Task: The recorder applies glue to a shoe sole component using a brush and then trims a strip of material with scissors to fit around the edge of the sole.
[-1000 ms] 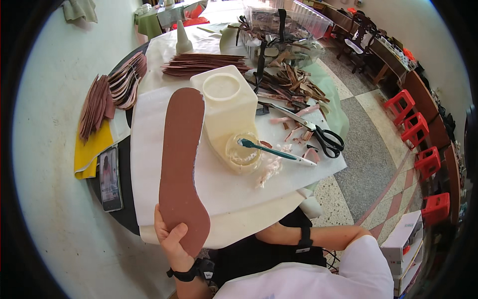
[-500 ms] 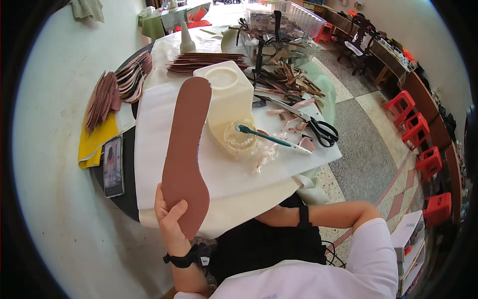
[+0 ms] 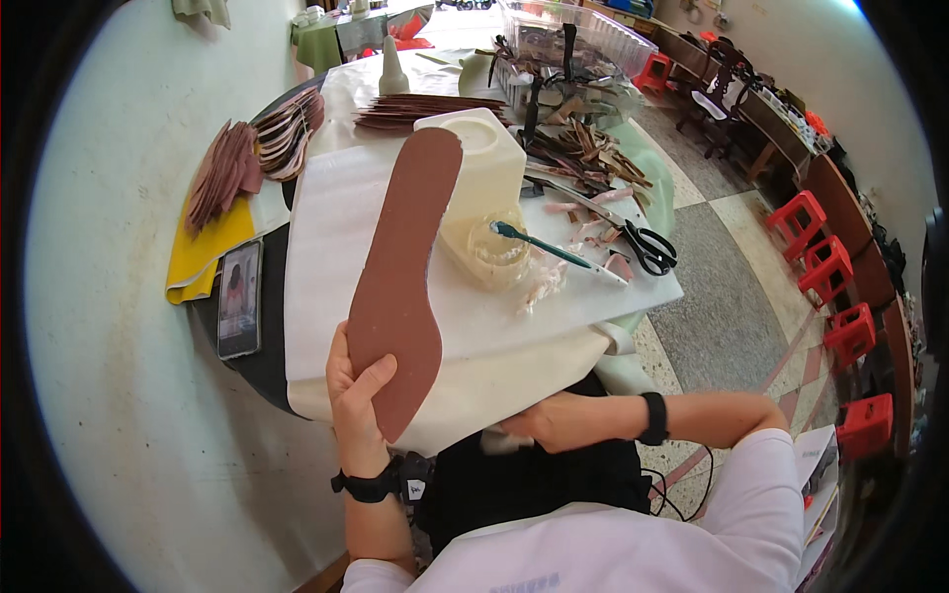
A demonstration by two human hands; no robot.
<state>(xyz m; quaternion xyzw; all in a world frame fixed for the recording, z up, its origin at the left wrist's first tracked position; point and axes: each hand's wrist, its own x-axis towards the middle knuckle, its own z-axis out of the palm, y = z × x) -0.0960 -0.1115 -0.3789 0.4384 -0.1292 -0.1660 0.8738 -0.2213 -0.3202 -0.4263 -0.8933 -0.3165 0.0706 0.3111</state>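
A brown insole (image 3: 405,267) stands raised over the near left side of the table, its toe end in my left hand (image 3: 358,400). My left thumb lies across its brown face and the fingers go behind it. Low at the table's front edge, above my lap, is my right hand (image 3: 554,420); its fingers are blurred and partly hidden. A pale smeared thing (image 3: 506,442) shows beside those fingers, and I cannot make out what it is. Beyond the insole, a cut-open cream plastic jug (image 3: 474,203) lies on the white sheet with a teal-handled brush (image 3: 544,244) resting across its opening.
Black-handled scissors (image 3: 647,247) lie at the right among leather scraps (image 3: 593,158). Stacked insoles (image 3: 420,111) sit at the back, more insole bundles (image 3: 225,176) at the left. A phone (image 3: 239,296) rests near the left edge. Red stools (image 3: 825,265) line the right wall.
My right hand has risen from my lap toward the table edge, and a pale blur now shows by it. The left hand still holds the insole. The whole view has shifted slightly.
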